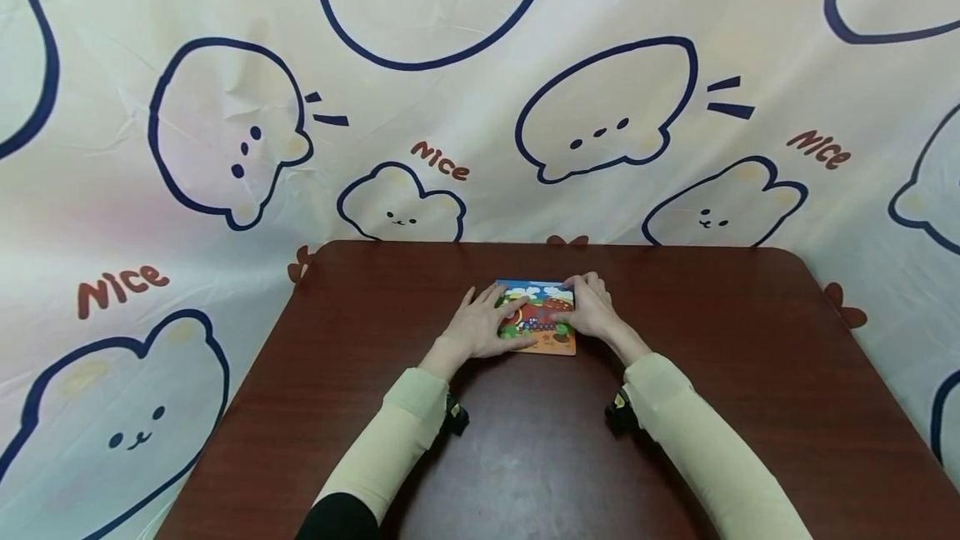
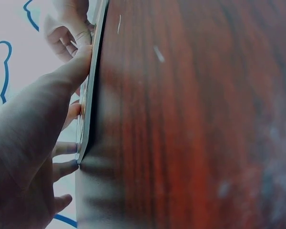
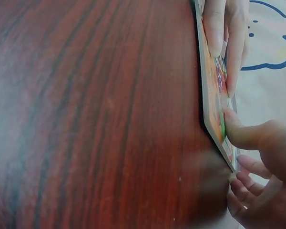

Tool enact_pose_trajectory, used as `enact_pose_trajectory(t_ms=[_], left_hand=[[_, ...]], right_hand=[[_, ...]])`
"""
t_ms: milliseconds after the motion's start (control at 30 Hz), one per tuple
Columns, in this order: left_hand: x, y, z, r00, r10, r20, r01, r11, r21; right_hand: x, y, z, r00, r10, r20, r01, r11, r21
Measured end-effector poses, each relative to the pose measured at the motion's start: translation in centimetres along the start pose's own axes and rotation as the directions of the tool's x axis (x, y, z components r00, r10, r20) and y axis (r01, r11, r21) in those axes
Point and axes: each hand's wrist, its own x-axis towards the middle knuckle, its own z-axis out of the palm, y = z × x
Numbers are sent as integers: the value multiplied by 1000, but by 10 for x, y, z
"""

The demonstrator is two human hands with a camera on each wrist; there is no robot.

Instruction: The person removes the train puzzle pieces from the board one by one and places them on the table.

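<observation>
A thin picture board [image 1: 553, 340] lies on the brown table, printed with blue sky, white clouds, a red shape and orange ground. My left hand [image 1: 483, 327] spreads over its left part, fingers mostly straight, thumb along the near side. In the left wrist view, the left fingertips touch the far end of the board [image 2: 89, 119]. At the right side, my right hand [image 1: 592, 307] holds the board's edge. The right wrist view shows the right thumb [image 3: 248, 136] on the printed face, with the other fingers curled at the far corner. Hands cover parts of the picture.
The dark brown table [image 1: 720, 373] extends around the board on all sides. Behind it hangs a pale cloth [image 1: 495, 115] with blue cartoon outlines. Black wrist cameras sit under both pale sleeves [image 1: 697, 432].
</observation>
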Motion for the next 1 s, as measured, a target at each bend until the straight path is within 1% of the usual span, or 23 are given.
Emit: enact_pose_trajectory(t_ms=[267,400,500,600,700,867,1000], left_hand=[[0,0,-1,1000,9,5,-9,1000,-9],[0,-1,-2,1000,5,5,-5,1000,-11],[0,-1,-2,1000,7,3,-7,1000,-14],[0,-1,-1,1000,14,4,-14,1000,-13],[-1,-1,-1,1000,15,5,-15,1000,-14],[-1,-1,-2,1000,14,5,-14,1000,-9],[-1,-1,-3,1000,19,11,-19,1000,-19]], right_hand=[[3,0,-1,1000,-12,9,12,1000,24],[3,0,0,1000,-19,-5,19,998,67],[3,1,2,1000,-10,-24,13,992,123],[2,2,4,999,-6,-35,11,989,149],[3,4,4,1000,-13,-25,16,989,146],[5,7,3,999,-52,3,51,993,107],[5,7,2,998,-65,1,64,993,102]])
